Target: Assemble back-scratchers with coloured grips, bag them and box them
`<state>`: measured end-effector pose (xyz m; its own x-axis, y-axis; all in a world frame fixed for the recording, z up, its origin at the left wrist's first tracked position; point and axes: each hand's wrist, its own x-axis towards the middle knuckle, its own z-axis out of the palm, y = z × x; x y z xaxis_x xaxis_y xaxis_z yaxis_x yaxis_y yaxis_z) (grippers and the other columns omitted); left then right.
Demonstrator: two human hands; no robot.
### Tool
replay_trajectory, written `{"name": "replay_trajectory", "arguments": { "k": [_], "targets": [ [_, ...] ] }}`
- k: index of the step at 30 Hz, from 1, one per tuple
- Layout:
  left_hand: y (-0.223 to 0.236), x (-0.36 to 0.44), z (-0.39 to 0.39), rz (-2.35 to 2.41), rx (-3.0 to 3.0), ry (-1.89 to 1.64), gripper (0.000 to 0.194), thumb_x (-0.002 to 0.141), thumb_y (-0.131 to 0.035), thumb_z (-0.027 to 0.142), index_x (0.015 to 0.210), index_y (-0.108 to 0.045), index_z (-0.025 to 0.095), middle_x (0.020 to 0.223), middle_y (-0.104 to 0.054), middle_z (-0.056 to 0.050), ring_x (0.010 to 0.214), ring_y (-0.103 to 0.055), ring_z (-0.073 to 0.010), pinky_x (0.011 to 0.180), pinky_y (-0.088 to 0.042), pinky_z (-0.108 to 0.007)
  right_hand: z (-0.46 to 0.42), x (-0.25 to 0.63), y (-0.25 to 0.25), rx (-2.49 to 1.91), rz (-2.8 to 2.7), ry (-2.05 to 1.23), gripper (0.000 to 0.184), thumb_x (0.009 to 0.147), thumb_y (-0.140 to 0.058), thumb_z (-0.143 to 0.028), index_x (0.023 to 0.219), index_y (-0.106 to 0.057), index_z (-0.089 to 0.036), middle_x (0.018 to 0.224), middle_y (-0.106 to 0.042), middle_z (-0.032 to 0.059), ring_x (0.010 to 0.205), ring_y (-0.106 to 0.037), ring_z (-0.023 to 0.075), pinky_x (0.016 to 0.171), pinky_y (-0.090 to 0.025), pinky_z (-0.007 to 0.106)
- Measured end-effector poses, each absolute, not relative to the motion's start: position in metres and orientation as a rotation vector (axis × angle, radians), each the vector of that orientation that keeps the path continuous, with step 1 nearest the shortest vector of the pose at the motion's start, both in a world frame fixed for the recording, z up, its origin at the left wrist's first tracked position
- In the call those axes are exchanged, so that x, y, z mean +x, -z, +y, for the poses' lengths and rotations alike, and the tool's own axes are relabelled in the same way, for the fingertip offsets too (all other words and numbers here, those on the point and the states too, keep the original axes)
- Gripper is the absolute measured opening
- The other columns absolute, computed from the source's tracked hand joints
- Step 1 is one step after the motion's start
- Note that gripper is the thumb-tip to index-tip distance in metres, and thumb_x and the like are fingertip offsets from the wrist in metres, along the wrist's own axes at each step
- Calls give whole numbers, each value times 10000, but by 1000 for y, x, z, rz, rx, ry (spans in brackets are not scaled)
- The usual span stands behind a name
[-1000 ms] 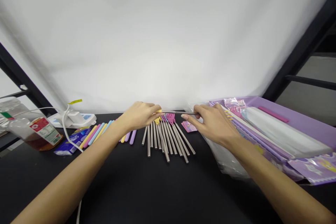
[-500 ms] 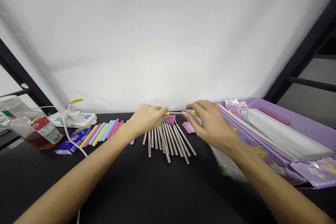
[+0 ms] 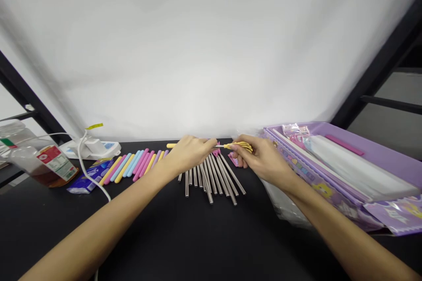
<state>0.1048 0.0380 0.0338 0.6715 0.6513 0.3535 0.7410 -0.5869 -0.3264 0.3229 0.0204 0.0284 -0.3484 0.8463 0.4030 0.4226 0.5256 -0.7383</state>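
A back scratcher with a yellow claw head (image 3: pixel 243 145), a short metal rod and a yellow handle (image 3: pixel 170 145) is stretched between my two hands above the table. My left hand (image 3: pixel 191 151) is closed around the handle, whose end sticks out on the left. The fingers of my right hand (image 3: pixel 260 156) pinch the claw head at its base. Beneath and just in front of my hands lie several metal rods (image 3: pixel 211 175), fanned out. A pink claw head (image 3: pixel 216 151) shows at their far end. Pink, yellow, blue and purple handles (image 3: pixel 133 164) lie in a row left of my left hand.
A purple box (image 3: pixel 389 164) with plastic bags stands at the right, a clear bag (image 3: pixel 286 206) beside it. Pink cards (image 3: pixel 233 159) lie near my right hand. At the left are a bottle (image 3: pixel 49 164), a blue packet (image 3: pixel 90 178) and a power strip (image 3: pixel 110 148) with a white cable.
My right hand, blurred and looser before, has closed on the yellow claw head. My left hand has shifted slightly left, and the end of the yellow handle now shows beyond it.
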Motion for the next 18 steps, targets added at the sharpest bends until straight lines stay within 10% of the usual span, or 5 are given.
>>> {"name": "replay_trajectory", "arguments": {
  "k": [10,18],
  "targets": [
    [-46,108,29,-1109,-2572,305,259,1012,-382,306,1013,-602,168,705,-655,-25,603,-614,-149,534,-335,-245,15,328,-33,-965,-2021,-452,240,943,-538,-383,864,-673,-202,663,-651,7,582,-595,144,573,-453,262],
    [-46,120,25,-1130,-2547,414,346,1026,-329,393,976,-590,171,812,-700,-48,665,-641,-166,545,-343,-252,18,316,-31,-913,-1651,-1006,306,790,-717,-466,764,-659,-167,623,-580,-1,564,-525,129,529,-434,261]
  ]
}}
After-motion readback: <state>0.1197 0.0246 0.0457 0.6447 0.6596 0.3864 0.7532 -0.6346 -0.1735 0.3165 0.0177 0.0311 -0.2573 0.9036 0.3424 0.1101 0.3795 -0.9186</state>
